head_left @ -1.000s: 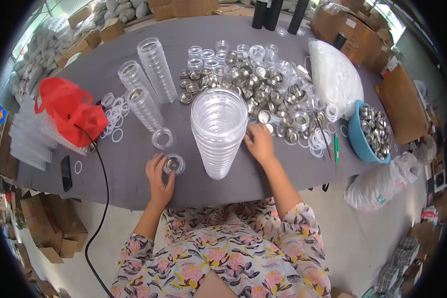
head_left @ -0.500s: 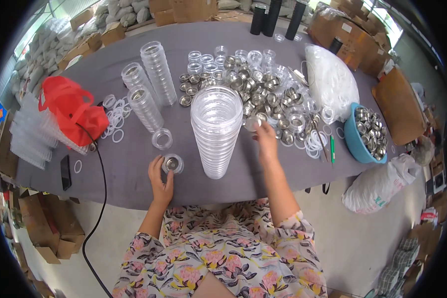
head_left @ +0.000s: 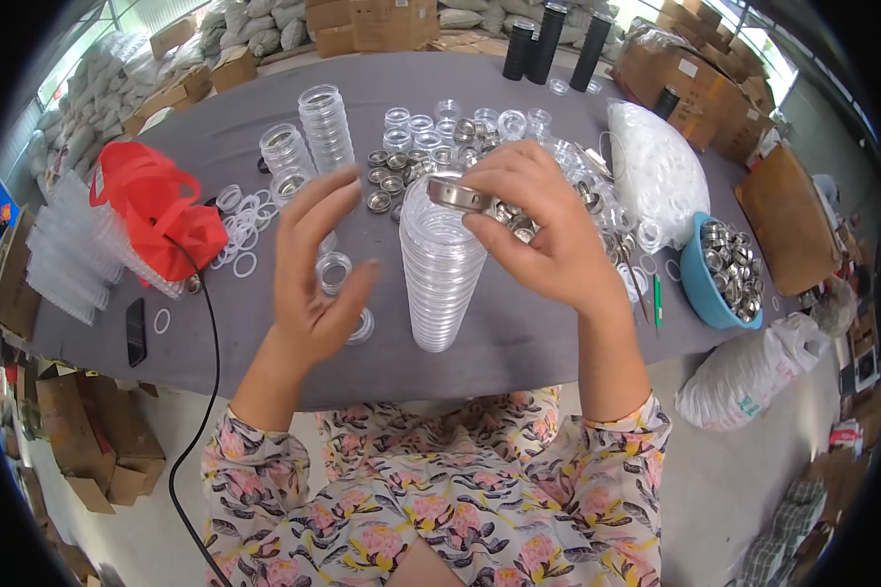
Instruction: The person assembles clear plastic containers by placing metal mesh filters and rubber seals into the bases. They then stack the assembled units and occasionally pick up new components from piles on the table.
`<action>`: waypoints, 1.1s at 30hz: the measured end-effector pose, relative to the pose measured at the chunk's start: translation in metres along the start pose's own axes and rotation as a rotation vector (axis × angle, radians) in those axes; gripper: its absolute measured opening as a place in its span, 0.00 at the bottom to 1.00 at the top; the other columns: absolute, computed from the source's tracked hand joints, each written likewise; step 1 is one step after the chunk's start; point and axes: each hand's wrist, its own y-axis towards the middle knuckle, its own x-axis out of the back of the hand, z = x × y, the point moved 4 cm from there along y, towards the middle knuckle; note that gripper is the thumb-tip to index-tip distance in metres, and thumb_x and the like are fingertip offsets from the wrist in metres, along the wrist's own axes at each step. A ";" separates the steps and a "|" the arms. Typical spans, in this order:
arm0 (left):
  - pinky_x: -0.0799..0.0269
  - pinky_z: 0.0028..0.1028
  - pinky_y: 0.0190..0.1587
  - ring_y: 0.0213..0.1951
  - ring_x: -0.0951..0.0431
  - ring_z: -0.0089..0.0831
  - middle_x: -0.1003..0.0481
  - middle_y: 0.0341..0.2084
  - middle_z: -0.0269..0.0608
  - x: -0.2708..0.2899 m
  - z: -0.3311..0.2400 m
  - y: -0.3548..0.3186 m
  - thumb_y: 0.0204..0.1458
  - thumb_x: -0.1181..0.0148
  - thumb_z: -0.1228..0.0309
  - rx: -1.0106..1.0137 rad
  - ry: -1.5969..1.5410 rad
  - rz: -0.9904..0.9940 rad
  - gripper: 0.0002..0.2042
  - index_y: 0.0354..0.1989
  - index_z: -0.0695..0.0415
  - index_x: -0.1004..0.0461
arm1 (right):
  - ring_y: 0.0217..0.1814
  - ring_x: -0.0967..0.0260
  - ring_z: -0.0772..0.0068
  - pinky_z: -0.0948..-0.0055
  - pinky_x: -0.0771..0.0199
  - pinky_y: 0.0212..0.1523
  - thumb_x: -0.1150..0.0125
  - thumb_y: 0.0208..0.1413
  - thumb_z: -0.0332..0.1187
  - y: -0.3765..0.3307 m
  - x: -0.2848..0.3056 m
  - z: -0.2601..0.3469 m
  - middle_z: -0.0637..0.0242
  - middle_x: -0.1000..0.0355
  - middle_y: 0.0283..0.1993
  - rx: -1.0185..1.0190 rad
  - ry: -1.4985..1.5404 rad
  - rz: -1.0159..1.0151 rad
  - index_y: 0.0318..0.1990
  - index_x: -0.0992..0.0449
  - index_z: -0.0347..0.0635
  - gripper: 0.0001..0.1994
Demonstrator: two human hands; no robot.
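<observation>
My right hand is raised over the tall stack of clear plastic cases, pinching a shallow round metal cup between thumb and fingers. To the left of the stack, my left hand is open and holds nothing, its fingers spread and pointing up. Beside its thumb lies a clear round plastic case on the cloth. Partly hidden by the wrist, another clear round case rests nearer the table edge. More metal cups lie beyond the tall stack, some behind my right hand.
Shorter stacks of clear cases stand behind my left hand. White rings lie near a red bag, with a black cable crossing the table's left side. A blue basin of metal cups and a green pen-like tool are at right.
Both hands have risen. My left hand has left the clear case near the edge and opened; my right has come left from the metal pile and now holds a metal cup.
</observation>
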 end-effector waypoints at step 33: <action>0.33 0.24 0.40 0.38 0.28 0.22 0.25 0.38 0.36 -0.065 0.066 0.110 0.48 0.42 0.72 0.733 -0.724 0.330 0.16 0.47 0.62 0.29 | 0.54 0.38 0.57 0.60 0.36 0.51 0.62 0.62 0.35 -0.030 -0.014 -0.081 0.51 0.39 0.53 -0.965 1.930 -0.662 0.54 0.44 0.28 0.19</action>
